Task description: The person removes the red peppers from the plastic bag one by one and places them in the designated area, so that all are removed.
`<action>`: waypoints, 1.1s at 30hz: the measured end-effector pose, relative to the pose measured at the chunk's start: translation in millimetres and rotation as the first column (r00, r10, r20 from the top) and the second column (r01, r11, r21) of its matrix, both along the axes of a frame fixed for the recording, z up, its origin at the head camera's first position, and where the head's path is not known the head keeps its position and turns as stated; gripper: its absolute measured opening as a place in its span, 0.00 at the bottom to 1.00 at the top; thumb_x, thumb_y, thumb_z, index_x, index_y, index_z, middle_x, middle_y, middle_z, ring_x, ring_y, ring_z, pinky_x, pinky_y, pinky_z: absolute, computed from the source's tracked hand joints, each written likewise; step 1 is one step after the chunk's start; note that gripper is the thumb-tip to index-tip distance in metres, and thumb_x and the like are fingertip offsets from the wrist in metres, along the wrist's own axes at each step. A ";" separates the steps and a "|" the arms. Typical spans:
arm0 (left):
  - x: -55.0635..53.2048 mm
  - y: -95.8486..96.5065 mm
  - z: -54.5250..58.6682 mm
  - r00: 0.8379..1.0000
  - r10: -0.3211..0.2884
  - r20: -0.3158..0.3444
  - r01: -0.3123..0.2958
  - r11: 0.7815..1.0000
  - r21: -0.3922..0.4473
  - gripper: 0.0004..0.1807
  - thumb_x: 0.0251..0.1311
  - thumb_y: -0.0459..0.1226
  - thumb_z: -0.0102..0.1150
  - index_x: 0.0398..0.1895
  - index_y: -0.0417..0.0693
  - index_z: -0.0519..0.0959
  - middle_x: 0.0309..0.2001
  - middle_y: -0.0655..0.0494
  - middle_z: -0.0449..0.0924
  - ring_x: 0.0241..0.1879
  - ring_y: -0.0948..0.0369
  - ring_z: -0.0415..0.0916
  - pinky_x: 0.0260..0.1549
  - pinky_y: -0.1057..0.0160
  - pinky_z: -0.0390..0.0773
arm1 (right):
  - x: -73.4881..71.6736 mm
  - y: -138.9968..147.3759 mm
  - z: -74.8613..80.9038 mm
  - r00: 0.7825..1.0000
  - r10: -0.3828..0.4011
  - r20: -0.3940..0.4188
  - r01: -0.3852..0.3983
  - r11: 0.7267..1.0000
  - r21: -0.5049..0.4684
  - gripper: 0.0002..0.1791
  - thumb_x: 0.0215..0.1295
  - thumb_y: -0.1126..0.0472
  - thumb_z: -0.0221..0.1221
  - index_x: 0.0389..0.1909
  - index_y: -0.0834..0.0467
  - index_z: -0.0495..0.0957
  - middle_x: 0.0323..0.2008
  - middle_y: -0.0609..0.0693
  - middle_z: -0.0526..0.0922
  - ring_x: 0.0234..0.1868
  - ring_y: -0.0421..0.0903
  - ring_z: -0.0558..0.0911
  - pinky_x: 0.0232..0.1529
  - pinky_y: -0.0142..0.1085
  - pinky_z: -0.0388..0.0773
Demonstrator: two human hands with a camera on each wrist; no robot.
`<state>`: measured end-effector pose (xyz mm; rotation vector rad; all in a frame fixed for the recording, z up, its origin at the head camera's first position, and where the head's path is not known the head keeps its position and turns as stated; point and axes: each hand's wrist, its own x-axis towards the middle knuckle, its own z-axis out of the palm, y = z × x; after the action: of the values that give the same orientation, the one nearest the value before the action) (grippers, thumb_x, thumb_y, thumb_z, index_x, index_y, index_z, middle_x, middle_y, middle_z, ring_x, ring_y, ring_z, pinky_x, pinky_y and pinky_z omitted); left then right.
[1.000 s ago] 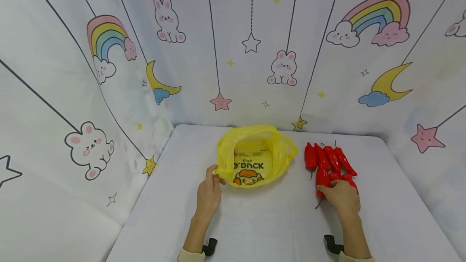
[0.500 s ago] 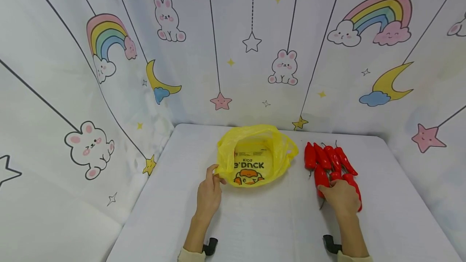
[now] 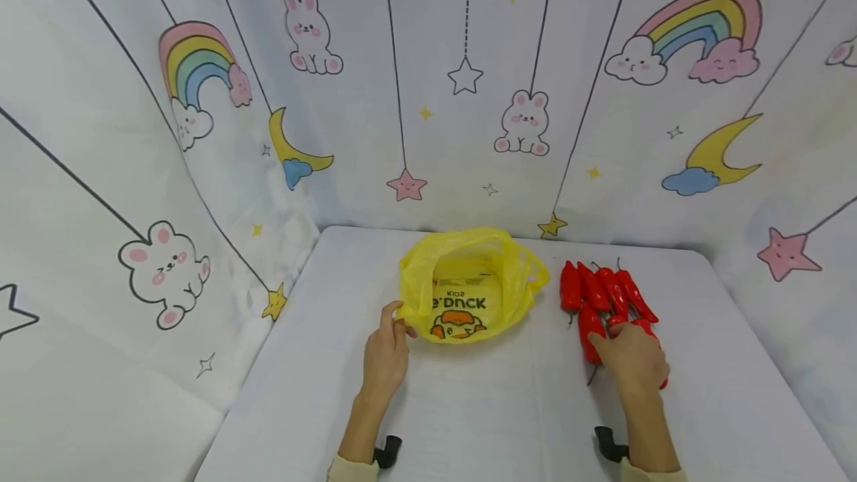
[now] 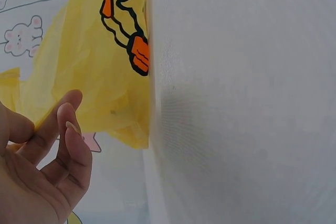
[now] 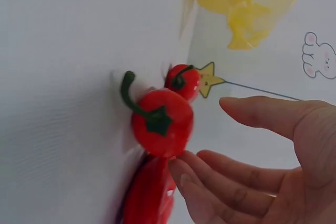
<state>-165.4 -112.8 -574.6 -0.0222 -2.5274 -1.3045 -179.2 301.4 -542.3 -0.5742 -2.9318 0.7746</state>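
Observation:
My left hand [image 3: 386, 359] pinches the left edge of a yellow plastic bag [image 3: 416, 285] with a duck print, between thumb and index finger. The bag stands with its mouth open; in the left wrist view the other fingers of my hand [image 4: 52, 166] curl loosely. Over a group of red chili peppers my right hand [image 3: 632, 363] hovers, hiding part of the near row. In the right wrist view, its thumb stands well apart from its fingers, whose tips are at the side of a chili pepper [image 5: 163, 121] with a green stem. Contact there is unclear.
Behind the near peppers, a back row of red chili peppers [image 3: 594, 288] lies side by side on the white table [image 3: 482, 407]. A white curtain [image 3: 375, 117] with rainbows, rabbits and stars hangs around the table's back and sides.
Beside my right hand the left near pepper has turned straighter, and the right one has shifted towards me. My right hand has moved slightly right and back. The left hand keeps its hold.

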 end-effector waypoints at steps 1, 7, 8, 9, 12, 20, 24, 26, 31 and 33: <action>0.0 0.1 0.5 1.000 0.000 0.003 0.000 1.000 0.000 0.17 0.84 0.35 0.39 0.70 0.54 0.66 0.34 0.60 0.86 0.17 0.66 0.65 0.20 0.66 0.68 | -0.3 -0.7 2.0 1.000 0.000 -0.004 0.000 1.000 0.001 0.28 0.61 0.47 0.70 0.49 0.67 0.82 0.21 0.53 0.80 0.24 0.51 0.77 0.26 0.47 0.74; 0.8 0.2 2.4 1.000 0.002 0.018 -0.002 1.000 -0.003 0.18 0.84 0.35 0.40 0.70 0.55 0.66 0.34 0.61 0.86 0.17 0.66 0.65 0.20 0.67 0.68 | -3.2 -7.6 17.0 1.000 0.010 -0.027 -0.011 1.000 -0.004 0.28 0.64 0.47 0.67 0.53 0.67 0.80 0.22 0.54 0.81 0.23 0.51 0.78 0.25 0.48 0.75; 0.9 0.0 2.5 1.000 0.003 0.019 -0.003 1.000 -0.004 0.18 0.84 0.35 0.40 0.70 0.55 0.66 0.34 0.62 0.86 0.17 0.66 0.65 0.20 0.67 0.68 | -4.2 -9.4 19.8 0.999 0.015 -0.032 -0.015 1.000 -0.002 0.29 0.64 0.46 0.67 0.54 0.67 0.80 0.22 0.54 0.81 0.22 0.52 0.78 0.25 0.48 0.75; 0.8 -0.1 2.6 1.000 0.004 0.022 -0.004 1.000 -0.005 0.18 0.84 0.35 0.40 0.70 0.55 0.66 0.34 0.62 0.86 0.17 0.66 0.65 0.20 0.67 0.68 | -5.5 -11.4 22.3 0.999 0.020 -0.038 -0.020 1.000 0.001 0.30 0.64 0.46 0.67 0.55 0.67 0.80 0.23 0.55 0.82 0.22 0.52 0.79 0.25 0.48 0.76; 0.6 -0.5 2.2 1.000 0.005 0.020 -0.005 1.000 -0.003 0.18 0.84 0.35 0.40 0.70 0.55 0.66 0.34 0.62 0.86 0.17 0.66 0.65 0.20 0.66 0.68 | -9.9 -18.5 29.5 0.998 0.032 -0.059 -0.031 0.999 0.027 0.32 0.63 0.46 0.68 0.58 0.67 0.80 0.28 0.60 0.85 0.27 0.56 0.81 0.26 0.49 0.79; 0.0 -1.6 -0.7 1.000 0.002 0.016 -0.002 1.000 0.010 0.18 0.83 0.35 0.40 0.70 0.55 0.66 0.34 0.62 0.85 0.17 0.66 0.64 0.18 0.67 0.67 | -23.3 -42.0 51.4 0.993 0.073 -0.098 -0.072 0.997 0.014 0.34 0.63 0.44 0.70 0.60 0.64 0.80 0.40 0.62 0.88 0.37 0.62 0.81 0.32 0.53 0.82; 0.2 -3.1 -0.8 1.000 0.004 0.009 -0.004 1.000 0.010 0.18 0.83 0.34 0.40 0.70 0.54 0.66 0.34 0.62 0.85 0.16 0.66 0.64 0.18 0.67 0.67 | -30.5 -54.1 60.9 0.987 0.115 -0.112 -0.115 0.993 0.014 0.33 0.64 0.43 0.68 0.60 0.63 0.81 0.36 0.59 0.88 0.32 0.57 0.82 0.35 0.55 0.81; 0.5 -3.5 -0.5 1.000 0.004 0.009 -0.004 1.000 0.013 0.18 0.83 0.34 0.39 0.70 0.54 0.66 0.34 0.60 0.85 0.16 0.66 0.65 0.18 0.67 0.67 | -34.0 -59.7 64.2 0.984 0.131 -0.119 -0.131 0.991 0.006 0.33 0.64 0.43 0.68 0.60 0.63 0.81 0.35 0.58 0.88 0.32 0.57 0.82 0.36 0.55 0.80; 1.2 -3.0 0.8 1.000 0.005 0.006 -0.005 1.000 0.016 0.18 0.83 0.33 0.39 0.70 0.53 0.66 0.34 0.59 0.86 0.16 0.67 0.65 0.18 0.67 0.68 | -40.1 -75.7 68.2 0.976 0.173 -0.129 -0.175 0.985 -0.008 0.30 0.65 0.44 0.68 0.58 0.63 0.82 0.39 0.58 0.88 0.35 0.55 0.83 0.34 0.50 0.80; 1.7 -2.9 1.6 1.000 0.004 -0.002 -0.004 1.000 0.016 0.19 0.83 0.33 0.40 0.70 0.53 0.66 0.34 0.59 0.86 0.16 0.67 0.65 0.18 0.67 0.67 | -41.2 -83.7 69.7 0.973 0.193 -0.126 -0.196 0.981 -0.010 0.29 0.66 0.45 0.67 0.59 0.63 0.82 0.42 0.59 0.88 0.33 0.54 0.83 0.34 0.48 0.80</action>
<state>-163.7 -115.7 -573.0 -0.0149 -2.5144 -1.3220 -220.3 217.7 -472.6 -0.2309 -2.8960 0.8304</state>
